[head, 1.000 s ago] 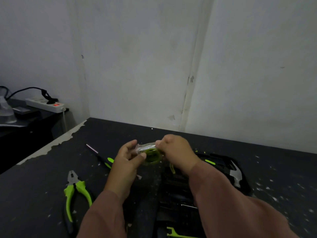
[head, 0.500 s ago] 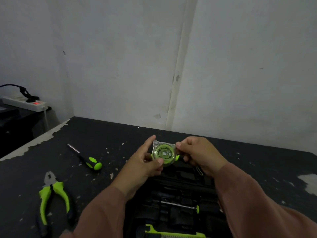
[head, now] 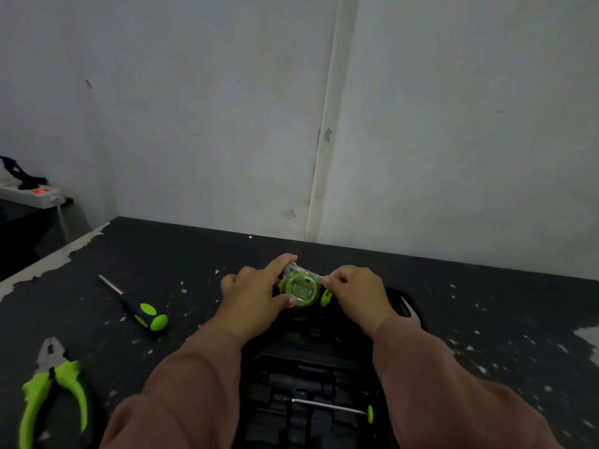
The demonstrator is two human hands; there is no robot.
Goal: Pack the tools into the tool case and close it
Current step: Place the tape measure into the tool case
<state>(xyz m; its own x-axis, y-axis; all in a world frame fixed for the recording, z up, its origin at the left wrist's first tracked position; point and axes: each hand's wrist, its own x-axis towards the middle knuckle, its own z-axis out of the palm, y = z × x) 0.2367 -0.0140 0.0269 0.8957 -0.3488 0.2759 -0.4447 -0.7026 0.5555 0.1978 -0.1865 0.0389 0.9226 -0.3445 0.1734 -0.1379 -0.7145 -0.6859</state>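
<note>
A round green tape measure (head: 301,287) in clear wrapping is held between my left hand (head: 256,299) and my right hand (head: 356,293), low over the far end of the open black tool case (head: 311,358). Inside the case a thin screwdriver (head: 330,407) with a green tip lies crosswise, and a hammer head (head: 409,308) shows at its far right corner. On the table to the left lie a green-and-black screwdriver (head: 142,311) and green-handled pliers (head: 52,390).
The dark, paint-flecked table (head: 502,319) meets a white wall at the back. A white power strip (head: 30,193) with a red light sits on a lower black surface at far left, beyond the table's chipped left edge (head: 48,264).
Both hands have lowered the tape measure toward the far end of the case. The view has shifted slightly, so the pliers and screwdriver appear further left than a second ago.
</note>
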